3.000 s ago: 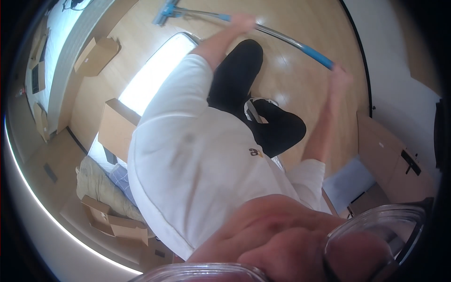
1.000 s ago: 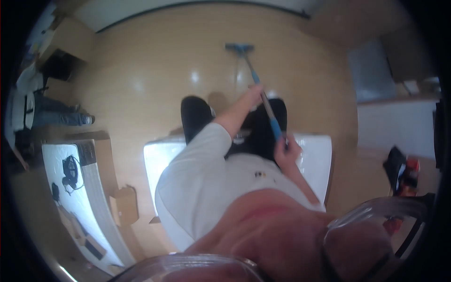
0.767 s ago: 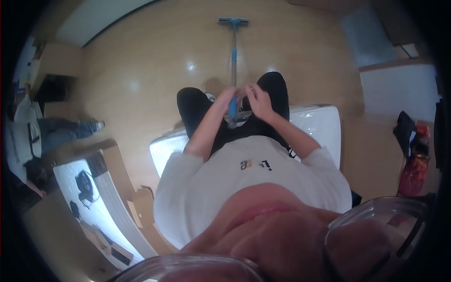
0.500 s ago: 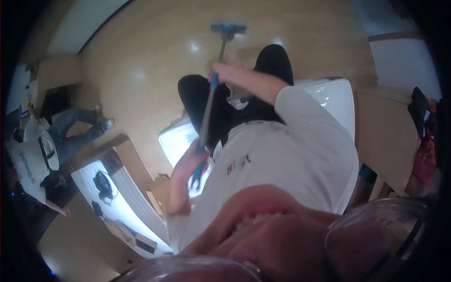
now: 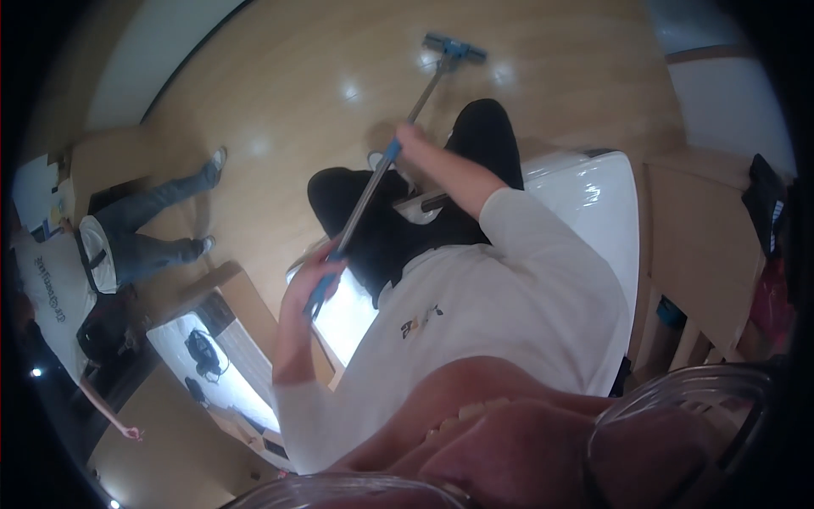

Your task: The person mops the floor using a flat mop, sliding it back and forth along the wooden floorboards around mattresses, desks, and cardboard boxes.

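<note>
A long mop (image 5: 359,210) with a grey metal pole and blue grips slants across the front of my body. Its flat blue head (image 5: 455,49) rests on the wooden floor, far ahead of my knees. My left hand (image 5: 315,273) is closed around the blue grip at the pole's near end, by my left side. Farther down the pole, my right hand (image 5: 410,141) wraps it just beyond a blue collar, between my knees. Under the pole, a pale object (image 5: 424,209) with a dark bar shows at my lap; its kind is unclear.
White plastic-wrapped furniture (image 5: 585,191) stands close on my right, beside a wooden cabinet (image 5: 704,229). At left, a white-topped table (image 5: 174,339) holds a black headset-like item (image 5: 206,352). A person in jeans (image 5: 153,233) is at the far left. Wooden floor (image 5: 288,93) stretches ahead.
The mop head has swung to the right and tilted. Both my hands have shifted with the pole, the left one outward and farther forward. The other person's legs have moved apart.
</note>
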`<state>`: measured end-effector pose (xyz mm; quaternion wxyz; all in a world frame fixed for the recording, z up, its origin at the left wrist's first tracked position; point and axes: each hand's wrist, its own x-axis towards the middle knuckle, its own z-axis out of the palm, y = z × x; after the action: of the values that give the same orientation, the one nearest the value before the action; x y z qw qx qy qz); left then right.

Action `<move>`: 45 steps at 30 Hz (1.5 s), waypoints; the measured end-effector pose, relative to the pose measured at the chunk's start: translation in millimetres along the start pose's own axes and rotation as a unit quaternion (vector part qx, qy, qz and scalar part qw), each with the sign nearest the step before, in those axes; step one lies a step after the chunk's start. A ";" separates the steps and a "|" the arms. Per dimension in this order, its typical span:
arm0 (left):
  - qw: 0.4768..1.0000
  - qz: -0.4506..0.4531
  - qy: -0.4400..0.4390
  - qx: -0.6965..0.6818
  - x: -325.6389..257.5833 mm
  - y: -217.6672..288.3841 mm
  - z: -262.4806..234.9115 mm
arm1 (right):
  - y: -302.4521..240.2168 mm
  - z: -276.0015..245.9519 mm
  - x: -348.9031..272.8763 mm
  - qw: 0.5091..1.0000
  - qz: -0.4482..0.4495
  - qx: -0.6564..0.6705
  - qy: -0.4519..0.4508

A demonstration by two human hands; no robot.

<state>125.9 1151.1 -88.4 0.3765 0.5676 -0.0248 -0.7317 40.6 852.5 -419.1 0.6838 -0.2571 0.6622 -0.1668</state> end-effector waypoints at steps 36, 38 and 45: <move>0.717 0.042 0.398 0.570 -115.2 17.5 -31.4 | 53.2 53.0 -242.2 0.872 0.305 0.291 -0.250; 0.721 0.018 0.377 0.581 -49.1 49.5 -16.7 | 14.3 41.2 -189.2 0.898 0.226 0.290 -0.242; 0.728 0.174 0.188 0.636 223.2 105.7 129.0 | -133.4 -118.0 45.4 0.934 0.031 0.348 0.071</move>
<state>55.5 895.7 -174.9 0.0450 0.7859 -0.5118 -0.3440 -58.4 702.9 -378.9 0.6864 0.0304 0.6171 -0.3834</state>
